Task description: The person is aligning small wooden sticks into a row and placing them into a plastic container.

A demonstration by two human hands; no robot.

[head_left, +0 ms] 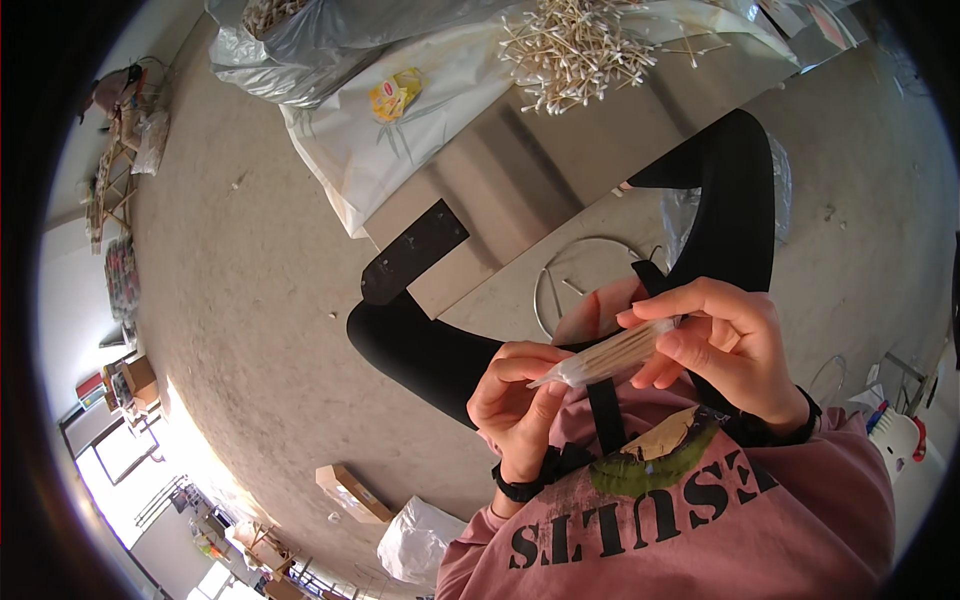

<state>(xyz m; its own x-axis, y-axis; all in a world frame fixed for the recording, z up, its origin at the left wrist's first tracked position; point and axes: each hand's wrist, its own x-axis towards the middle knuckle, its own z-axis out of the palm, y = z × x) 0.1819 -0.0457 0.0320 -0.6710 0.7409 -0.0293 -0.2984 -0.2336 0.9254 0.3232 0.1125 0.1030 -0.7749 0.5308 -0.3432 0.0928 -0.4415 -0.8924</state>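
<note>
In front of my body, above my lap, a small clear plastic bag of cotton swabs (618,356) is held slantwise between both hands. The thin sticks lie side by side inside it. My left hand (517,402) pinches the bag's lower left end between thumb and fingers. At the upper right end, the thumb and fingers of my right hand (728,345) close around the bag and hide that end. On the table beyond, a large heap of loose cotton swabs (580,55) lies near the far edge of the view.
A metal-topped table (545,165) stands ahead, partly under a white sheet (340,150) with a yellow packet (396,94). A dark plate (415,252) juts over its left corner. Grey plastic bags (300,55) lie at the back left. A cardboard box (352,494) and white bag (420,540) sit on the floor.
</note>
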